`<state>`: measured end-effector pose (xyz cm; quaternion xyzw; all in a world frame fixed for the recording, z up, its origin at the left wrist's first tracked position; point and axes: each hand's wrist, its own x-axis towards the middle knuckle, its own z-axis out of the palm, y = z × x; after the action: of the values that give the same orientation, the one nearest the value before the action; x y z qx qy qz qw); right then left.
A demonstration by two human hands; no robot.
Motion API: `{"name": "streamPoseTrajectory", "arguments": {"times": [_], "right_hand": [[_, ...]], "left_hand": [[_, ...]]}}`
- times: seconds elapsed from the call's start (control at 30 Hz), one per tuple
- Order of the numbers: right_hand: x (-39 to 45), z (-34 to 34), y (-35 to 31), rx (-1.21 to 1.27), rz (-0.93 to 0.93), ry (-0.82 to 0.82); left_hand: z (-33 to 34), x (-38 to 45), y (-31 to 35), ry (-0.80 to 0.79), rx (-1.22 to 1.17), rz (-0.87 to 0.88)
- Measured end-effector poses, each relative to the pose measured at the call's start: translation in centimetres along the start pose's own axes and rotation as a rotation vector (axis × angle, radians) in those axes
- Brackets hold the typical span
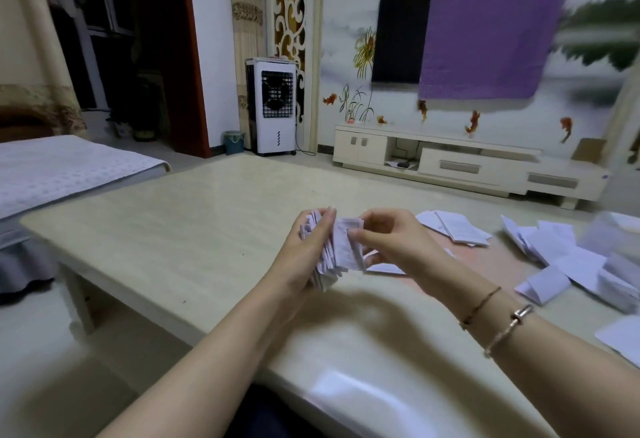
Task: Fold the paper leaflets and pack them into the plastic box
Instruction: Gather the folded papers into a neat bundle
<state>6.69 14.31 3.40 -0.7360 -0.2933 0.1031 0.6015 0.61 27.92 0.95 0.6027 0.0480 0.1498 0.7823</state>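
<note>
My left hand [304,250] grips a thick stack of folded white leaflets [327,257], held upright above the middle of the table. My right hand [391,243] pinches the front leaflet [348,243] of that stack between thumb and fingers. A flat pile of unfolded leaflets [457,229] lies to the right on a pink mat [485,257]. Several loose folded leaflets [568,264] are scattered further right. The clear plastic box [613,236] stands blurred at the table's right edge.
The beige table [194,229] reaches left and toward me. One more white sheet [623,337] lies at the right edge. Beyond the table are a bed at the left, an air cooler, and a low TV cabinet under a wall TV.
</note>
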Motion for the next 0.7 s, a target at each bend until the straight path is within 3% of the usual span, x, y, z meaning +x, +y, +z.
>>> {"name": "streamPoseTrajectory", "arguments": {"times": [0.27,0.33,0.47,0.53,0.6,0.7], "right_hand": [[-0.3,-1.8,4.1,-0.47,-0.127,0.261],[-0.3,-3.9,5.4,-0.552,-0.097,0.207],[-0.7,-7.1,7.0,-0.939,-0.047,0.036],[-0.6,-7.2,7.1,-1.1,-0.146,0.022],[0.1,-6.7,7.2,-1.276,-0.358,0.034],[0.5,-5.9,7.8,-1.387,-0.481,0.157]], "left_hand": [[1.3,0.2,-2.0,0.049,-0.036,-0.076],[1.3,0.8,-2.2,0.071,-0.058,-0.096],[1.5,2.1,-2.7,0.126,-0.099,-0.125],[1.8,2.5,-2.8,0.15,-0.149,-0.133],[2.1,2.8,-3.0,0.178,-0.114,-0.124],[2.3,3.2,-3.3,0.218,-0.055,-0.084]]}}
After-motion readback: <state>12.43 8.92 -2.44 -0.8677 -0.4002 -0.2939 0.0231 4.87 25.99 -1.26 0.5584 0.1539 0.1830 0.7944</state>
